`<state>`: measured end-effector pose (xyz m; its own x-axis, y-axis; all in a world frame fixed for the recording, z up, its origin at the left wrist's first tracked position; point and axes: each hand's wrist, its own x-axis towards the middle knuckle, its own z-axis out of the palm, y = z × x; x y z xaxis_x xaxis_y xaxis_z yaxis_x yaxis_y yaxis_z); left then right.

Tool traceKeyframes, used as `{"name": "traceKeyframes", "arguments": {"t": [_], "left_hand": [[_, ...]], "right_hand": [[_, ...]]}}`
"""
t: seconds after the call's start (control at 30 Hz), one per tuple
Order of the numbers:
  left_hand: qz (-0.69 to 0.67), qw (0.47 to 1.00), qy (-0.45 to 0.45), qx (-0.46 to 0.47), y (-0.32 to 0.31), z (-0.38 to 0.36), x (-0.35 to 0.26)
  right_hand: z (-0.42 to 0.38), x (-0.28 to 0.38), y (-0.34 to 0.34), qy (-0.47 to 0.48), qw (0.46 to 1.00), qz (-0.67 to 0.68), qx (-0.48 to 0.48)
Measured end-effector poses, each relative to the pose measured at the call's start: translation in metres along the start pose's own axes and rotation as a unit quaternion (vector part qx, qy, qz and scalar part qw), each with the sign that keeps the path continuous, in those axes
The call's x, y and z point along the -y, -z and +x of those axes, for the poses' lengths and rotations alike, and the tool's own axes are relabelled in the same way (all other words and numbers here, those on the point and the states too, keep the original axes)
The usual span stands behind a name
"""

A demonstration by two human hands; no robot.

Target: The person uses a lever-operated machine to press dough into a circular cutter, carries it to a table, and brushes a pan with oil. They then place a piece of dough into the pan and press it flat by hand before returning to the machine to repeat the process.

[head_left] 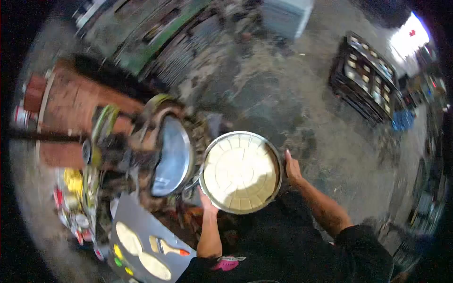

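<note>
A round metal pan (280,179) holds pale dough (240,172) scored into wedge-like pieces in rings, part of it brightly lit. My left hand (208,202) grips the lower left of the pan's rim, its fingers partly hidden under it. Beside the right side of the rim, my right hand (292,169) is held upright with fingers stretched out and a narrow gap showing between hand and pan. To the left stands a machine with a round metal head (173,158) tilted on edge, close to the pan.
A grey board (141,214) at lower left carries flattened dough pieces (128,239) and a brush (167,246). Behind the machine is a reddish-brown table (78,104). A dark rack (365,75) with small pale pieces stands at upper right, by a blue bag (403,120).
</note>
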<state>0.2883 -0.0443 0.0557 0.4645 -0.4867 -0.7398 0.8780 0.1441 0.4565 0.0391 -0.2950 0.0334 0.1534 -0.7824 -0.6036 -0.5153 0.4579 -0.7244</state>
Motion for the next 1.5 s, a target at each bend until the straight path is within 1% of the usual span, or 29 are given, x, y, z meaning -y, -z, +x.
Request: {"name": "traceKeyframes", "arguments": {"t": [0.03, 0.1, 0.17, 0.2, 0.23, 0.3, 0.37, 0.4, 0.43, 0.47, 0.5, 0.53, 0.57, 0.63, 0.67, 0.7, 0.83, 0.87, 0.97, 1.0, 1.13, 1.17, 1.23, 1.27, 1.3, 1.37, 1.4, 1.43, 1.5], "left_hand": [[-0.01, 0.997, 0.015, 0.079, -0.024, 0.001, 0.005], [0.06, 0.989, -0.009, 0.137, -0.053, 0.016, 0.029], [0.17, 0.977, -0.003, 0.132, -0.086, 0.022, 0.06], [0.162, 0.973, 0.022, 0.161, -0.106, 0.022, 0.077], [0.21, 0.965, 0.01, 0.16, -0.121, 0.026, 0.069], [0.273, 0.944, 0.02, 0.182, -0.134, 0.023, 0.084], [0.367, 0.91, -0.034, 0.187, -0.186, -0.041, 0.107], [0.31, 0.915, 0.012, 0.256, -0.193, -0.048, 0.122], [0.341, 0.897, 0.026, 0.278, -0.206, -0.071, 0.138], [0.348, 0.897, 0.025, 0.271, -0.249, -0.076, 0.092], [0.347, 0.887, 0.034, 0.304, -0.274, -0.096, 0.106], [0.467, 0.828, -0.027, 0.308, -0.28, -0.117, 0.087], [0.488, 0.809, -0.012, 0.327, -0.297, -0.123, 0.088], [0.385, 0.84, 0.123, 0.362, -0.329, -0.142, 0.115], [0.397, 0.825, 0.14, 0.377, -0.343, -0.154, 0.14], [0.374, 0.813, 0.178, 0.41, -0.324, -0.114, 0.091], [0.416, 0.761, 0.24, 0.437, -0.369, -0.125, 0.13], [0.427, 0.754, 0.252, 0.431, -0.379, -0.13, 0.135], [0.43, 0.741, 0.272, 0.438, -0.389, -0.116, 0.139], [0.417, 0.716, 0.302, 0.472, -0.39, -0.105, 0.141], [0.412, 0.613, 0.36, 0.57, -0.412, -0.106, 0.138], [0.409, 0.608, 0.373, 0.57, -0.405, -0.111, 0.143], [0.469, 0.592, 0.385, 0.53, -0.421, -0.117, 0.14], [0.458, 0.543, 0.418, 0.566, -0.425, -0.134, 0.139], [0.426, 0.47, 0.437, 0.638, -0.428, -0.109, 0.156], [0.439, 0.416, 0.501, 0.619, -0.435, -0.138, 0.139], [0.439, 0.433, 0.5, 0.608, -0.436, -0.13, 0.166], [0.447, 0.417, 0.482, 0.628, -0.436, -0.124, 0.178], [0.453, 0.39, 0.474, 0.647, -0.435, -0.125, 0.187]], "right_hand": [[-0.023, 0.011, 0.021, -0.046, 0.999, 0.011, -0.02], [-0.041, -0.024, 0.052, -0.008, 0.992, 0.02, -0.125], [-0.064, -0.048, 0.093, -0.019, 0.975, 0.082, -0.206], [-0.087, -0.05, 0.125, -0.059, 0.978, 0.113, -0.164], [-0.088, -0.057, 0.12, -0.043, 0.965, 0.158, -0.207], [-0.12, -0.091, 0.134, -0.024, 0.925, 0.312, -0.214], [-0.166, -0.093, 0.166, -0.041, 0.896, 0.353, -0.267], [-0.191, -0.102, 0.183, -0.052, 0.884, 0.372, -0.276], [-0.216, -0.114, 0.2, -0.065, 0.872, 0.393, -0.284], [-0.207, -0.06, 0.189, -0.072, 0.867, 0.408, -0.277], [-0.22, -0.058, 0.203, -0.08, 0.847, 0.428, -0.305], [-0.246, -0.041, 0.186, -0.053, 0.821, 0.459, -0.335], [-0.263, -0.029, 0.194, -0.024, 0.795, 0.487, -0.362], [-0.298, -0.029, 0.24, -0.033, 0.745, 0.551, -0.374], [-0.316, -0.043, 0.272, -0.029, 0.733, 0.569, -0.371], [-0.34, -0.002, 0.214, -0.001, 0.73, 0.546, -0.411], [-0.388, 0.025, 0.204, 0.044, 0.667, 0.569, -0.478], [-0.395, 0.035, 0.2, 0.055, 0.634, 0.608, -0.475], [-0.38, 0.043, 0.178, 0.067, 0.644, 0.557, -0.521], [-0.372, 0.038, 0.169, 0.096, 0.606, 0.593, -0.521], [-0.381, 0.059, 0.132, 0.085, 0.572, 0.607, -0.545], [-0.396, 0.064, 0.126, 0.081, 0.569, 0.6, -0.557], [-0.406, 0.092, 0.095, 0.062, 0.504, 0.597, -0.622], [-0.409, 0.101, 0.079, 0.066, 0.464, 0.595, -0.653], [-0.418, 0.12, 0.063, 0.057, 0.44, 0.601, -0.665], [-0.425, 0.158, 0.02, 0.091, 0.379, 0.611, -0.689], [-0.425, 0.149, 0.045, 0.118, 0.4, 0.618, -0.667], [-0.427, 0.162, 0.038, 0.141, 0.403, 0.602, -0.675], [-0.428, 0.188, 0.031, 0.252, 0.373, 0.591, -0.669]]}}
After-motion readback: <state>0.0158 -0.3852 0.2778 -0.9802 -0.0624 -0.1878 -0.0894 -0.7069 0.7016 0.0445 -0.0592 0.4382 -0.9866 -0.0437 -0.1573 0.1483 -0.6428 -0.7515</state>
